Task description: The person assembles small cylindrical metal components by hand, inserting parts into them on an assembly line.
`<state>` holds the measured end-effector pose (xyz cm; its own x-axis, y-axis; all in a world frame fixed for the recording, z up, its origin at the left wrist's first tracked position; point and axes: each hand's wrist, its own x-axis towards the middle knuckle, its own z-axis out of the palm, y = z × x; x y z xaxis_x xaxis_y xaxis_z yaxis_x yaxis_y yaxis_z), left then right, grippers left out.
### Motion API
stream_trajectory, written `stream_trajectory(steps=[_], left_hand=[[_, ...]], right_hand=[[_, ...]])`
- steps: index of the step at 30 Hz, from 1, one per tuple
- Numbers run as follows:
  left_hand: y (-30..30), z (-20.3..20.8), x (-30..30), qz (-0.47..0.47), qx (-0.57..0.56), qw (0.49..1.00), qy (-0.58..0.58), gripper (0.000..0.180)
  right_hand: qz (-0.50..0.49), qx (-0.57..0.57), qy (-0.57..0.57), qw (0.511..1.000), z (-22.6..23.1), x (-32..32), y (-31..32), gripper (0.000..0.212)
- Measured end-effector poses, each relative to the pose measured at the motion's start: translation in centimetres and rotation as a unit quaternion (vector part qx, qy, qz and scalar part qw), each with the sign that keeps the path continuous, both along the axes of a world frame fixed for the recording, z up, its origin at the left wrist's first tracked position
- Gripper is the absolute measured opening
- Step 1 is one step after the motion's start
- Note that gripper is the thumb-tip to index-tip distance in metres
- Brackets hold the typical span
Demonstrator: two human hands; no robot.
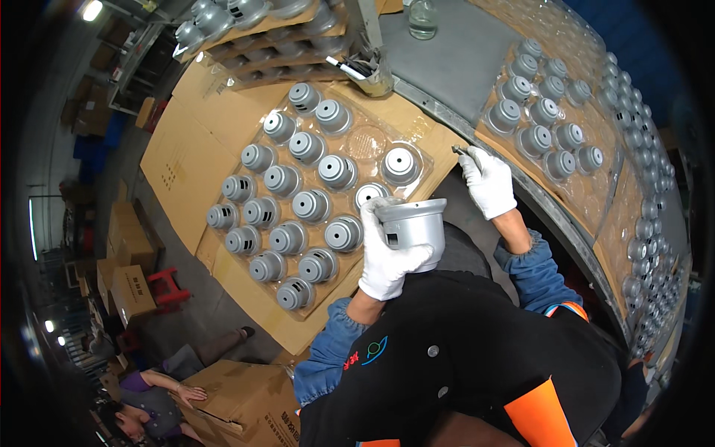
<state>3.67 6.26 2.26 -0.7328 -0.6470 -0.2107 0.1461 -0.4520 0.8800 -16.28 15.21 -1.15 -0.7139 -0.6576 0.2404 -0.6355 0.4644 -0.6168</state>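
My left hand (391,257), in a white glove, grips a silver metal cup-shaped housing (417,223) with a wide rim uppermost and a small square opening low on its side. To the right, my gloved right hand (488,182) is closed around a small dark tool, whose metal tip (458,150) sticks out past the fingers; the rest of it is hidden. Just beyond my left hand, a clear plastic tray (366,141) holds several similar housings (307,147), closed ends up with a dark hole in the middle. One housing (370,195) is partly covered by my left hand.
Cardboard (197,123) lies under the tray. Stacked trays of housings (275,48) and a holder with pens (372,78) stand behind. The grey bench (469,56) at right bears a glass jar (422,21) and more housings (551,88). A co-worker's hand (191,393) touches a carton (238,398) at lower left.
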Motion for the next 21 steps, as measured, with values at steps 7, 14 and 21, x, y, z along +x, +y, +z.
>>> stream_trajectory(steps=[7,14,21], left_hand=[[0.5,0.1,-0.3,-0.002,0.02,1.0,0.013,0.086],[0.4,0.4,-0.6,-0.017,0.101,0.995,0.017,0.083],[0.4,-0.2,-0.9,-0.02,-0.03,0.999,-0.034,0.08]], right_hand=[[0.006,-0.067,-0.051,0.996,1.8,0.7,0.0,0.017],[0.232,-0.088,0.049,0.967,7.5,0.9,0.7,0.013],[0.332,-0.063,0.159,0.928,9.4,0.8,1.1,0.025]])
